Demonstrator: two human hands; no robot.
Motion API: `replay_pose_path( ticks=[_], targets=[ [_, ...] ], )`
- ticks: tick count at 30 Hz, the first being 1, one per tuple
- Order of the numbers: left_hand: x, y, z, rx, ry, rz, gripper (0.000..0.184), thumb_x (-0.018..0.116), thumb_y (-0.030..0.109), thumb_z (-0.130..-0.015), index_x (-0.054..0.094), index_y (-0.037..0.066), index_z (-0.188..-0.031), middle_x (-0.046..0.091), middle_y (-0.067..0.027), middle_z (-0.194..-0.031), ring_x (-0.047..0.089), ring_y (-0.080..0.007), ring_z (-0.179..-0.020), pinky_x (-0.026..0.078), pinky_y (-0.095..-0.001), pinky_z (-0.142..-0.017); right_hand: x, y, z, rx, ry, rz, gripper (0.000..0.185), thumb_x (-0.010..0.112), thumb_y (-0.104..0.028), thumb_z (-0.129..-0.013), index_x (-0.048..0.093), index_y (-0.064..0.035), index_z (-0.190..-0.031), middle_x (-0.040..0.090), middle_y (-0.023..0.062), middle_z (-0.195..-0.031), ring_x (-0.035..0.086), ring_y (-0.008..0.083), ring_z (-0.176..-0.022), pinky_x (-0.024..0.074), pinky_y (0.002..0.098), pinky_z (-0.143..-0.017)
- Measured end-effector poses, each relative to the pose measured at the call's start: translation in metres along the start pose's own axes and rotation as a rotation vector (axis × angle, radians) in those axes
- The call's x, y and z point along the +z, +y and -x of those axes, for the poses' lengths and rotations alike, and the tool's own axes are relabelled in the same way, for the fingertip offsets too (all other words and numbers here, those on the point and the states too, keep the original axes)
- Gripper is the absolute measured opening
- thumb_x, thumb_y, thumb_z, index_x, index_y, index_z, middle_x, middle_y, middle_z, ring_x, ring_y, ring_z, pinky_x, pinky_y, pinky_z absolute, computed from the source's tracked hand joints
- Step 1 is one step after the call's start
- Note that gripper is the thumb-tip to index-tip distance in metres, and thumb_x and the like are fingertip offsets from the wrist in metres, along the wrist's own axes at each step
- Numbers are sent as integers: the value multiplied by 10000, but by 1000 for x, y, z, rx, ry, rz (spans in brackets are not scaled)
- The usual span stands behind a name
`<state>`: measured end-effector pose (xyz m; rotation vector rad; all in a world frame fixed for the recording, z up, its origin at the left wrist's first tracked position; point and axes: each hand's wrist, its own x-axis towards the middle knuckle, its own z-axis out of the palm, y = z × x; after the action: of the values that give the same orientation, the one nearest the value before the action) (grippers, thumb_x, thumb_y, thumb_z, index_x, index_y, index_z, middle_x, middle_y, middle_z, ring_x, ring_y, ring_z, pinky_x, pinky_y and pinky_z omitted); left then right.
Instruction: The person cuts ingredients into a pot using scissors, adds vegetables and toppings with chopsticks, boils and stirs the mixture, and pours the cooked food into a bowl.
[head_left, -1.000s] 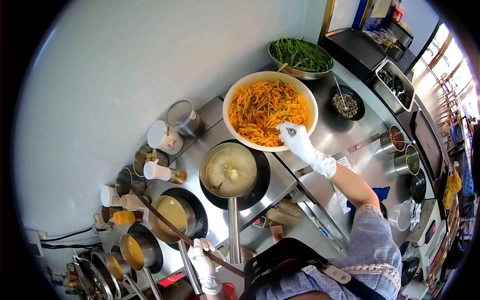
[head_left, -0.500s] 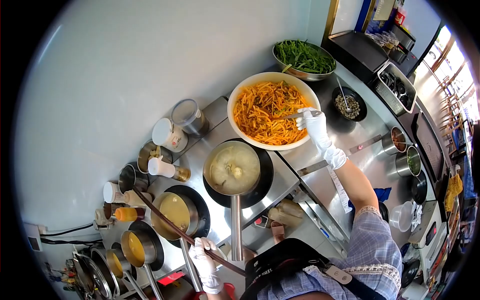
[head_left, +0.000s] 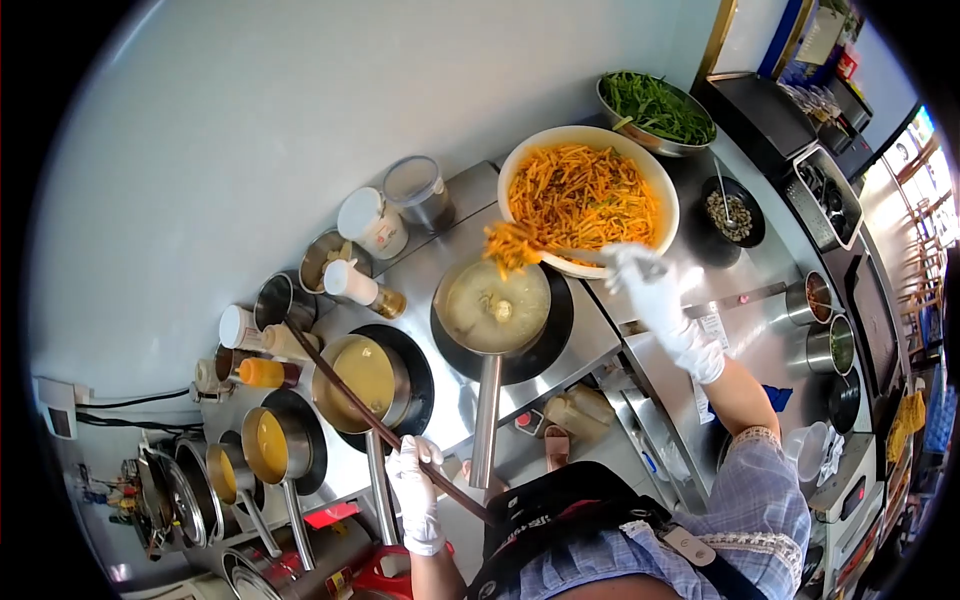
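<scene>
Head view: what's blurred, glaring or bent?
In the head view, the right hand is smeared, the left hand sharper; there, the steel counter shines and the bright opening washes out; the head view's black corners and curved edges suggest a wide lens.

No word, brand or number can be read with certainty. Pale lettering runs across the person's black apron (head_left: 575, 497), broken up by folds. Small reddish print marks the side of 1 white-lidded jar (head_left: 372, 222), too small to make out. Fine lines of print cover 1 paper slip (head_left: 714, 330) on the surface, equally illegible. A red display glows on a pale device (head_left: 845, 497) at the right; its characters cannot be told.
</scene>
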<state>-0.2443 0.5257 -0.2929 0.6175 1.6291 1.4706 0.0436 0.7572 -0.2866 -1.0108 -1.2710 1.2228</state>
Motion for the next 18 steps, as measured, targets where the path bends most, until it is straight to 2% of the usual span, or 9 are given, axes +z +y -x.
replay_pose_path(
  ticks=[2, 3, 4, 6, 8, 10, 12, 17, 18],
  targets=[
    [-2, -4, 0, -7, -2, 7, 393, 427, 305, -972, 459, 102, -638, 520, -33, -573, 389, -77, -485, 281, -223, -470, 16, 24, 24, -97, -167, 205, 153, 527, -50, -896, 643, 13, -974, 659, 78, -830, 608, 92, -684, 503, 246, -608],
    [-2, -5, 0, -12, 9, -10, 392, 425, 299, -974, 459, 100, -638, 520, -35, -573, 392, -78, -491, 286, -222, -478, 22, 29, 27, -623, -274, 538, 154, 565, -32, -847, 617, 8, -986, 639, 105, -796, 615, 170, -678, 504, 285, -592],
    [-3, -6, 0, -18, 18, -29, 391, 422, 293, -975, 459, 97, -638, 520, -36, -574, 395, -79, -497, 291, -222, -487, 24, 35, 32, -916, -470, 918, 239, 587, -75, -794, 578, -1, -1021, 597, 104, -789, 586, 226, -673, 496, 307, -586],
    [0, -3, 0, -29, 11, -17, 384, 422, 276, -977, 457, 94, -641, 522, -41, -583, 413, -87, -519, 310, -224, -509, 31, 37, 44, -931, -842, 1162, 341, 572, -139, -761, 543, -5, -1073, 555, 69, -785, 550, 210, -668, 485, 302, -585],
    [2, -4, -1, -59, 14, 39, 373, 428, 263, -975, 454, 91, -645, 522, -45, -595, 432, -98, -538, 324, -227, -522, 24, 43, 38, -1017, -759, 1179, 362, 550, -158, -741, 545, -4, -1069, 544, 63, -787, 540, 194, -664, 477, 281, -590],
    [2, -8, -3, -44, -8, 64, 363, 433, 259, -972, 451, 93, -650, 521, -47, -605, 445, -106, -553, 336, -229, -528, 9, 33, 28, -1041, -498, 1198, 346, 578, -131, -735, 564, 2, -1054, 542, 65, -750, 548, 200, -648, 467, 307, -521],
    [7, -7, -6, -12, -67, 80, 362, 442, 262, -968, 448, 92, -649, 520, -46, -611, 452, -109, -557, 337, -236, -524, -9, 24, 13, -949, -363, 1208, 296, 612, -87, -767, 596, -29, -1057, 548, 83, -729, 542, 236, -582, 453, 338, -454],
    [43, 17, -10, -204, -230, 61, 365, 450, 293, -942, 582, 37, -718, 617, -91, -689, 515, -114, -551, 402, -226, -523, -64, 69, -22, -769, -484, 1408, 491, 584, -84, -712, 504, -64, -1196, 540, 119, -972, 549, 269, -837, 493, 373, -683],
    [59, 20, -10, -206, -241, 33, 403, 469, 373, -916, 577, 41, -713, 618, -93, -666, 472, -102, -480, 349, -218, -443, -70, 71, -23, -709, -534, 1430, 506, 577, -81, -719, 488, -66, -1217, 533, 126, -1005, 538, 277, -881, 485, 381, -732]
  ],
)
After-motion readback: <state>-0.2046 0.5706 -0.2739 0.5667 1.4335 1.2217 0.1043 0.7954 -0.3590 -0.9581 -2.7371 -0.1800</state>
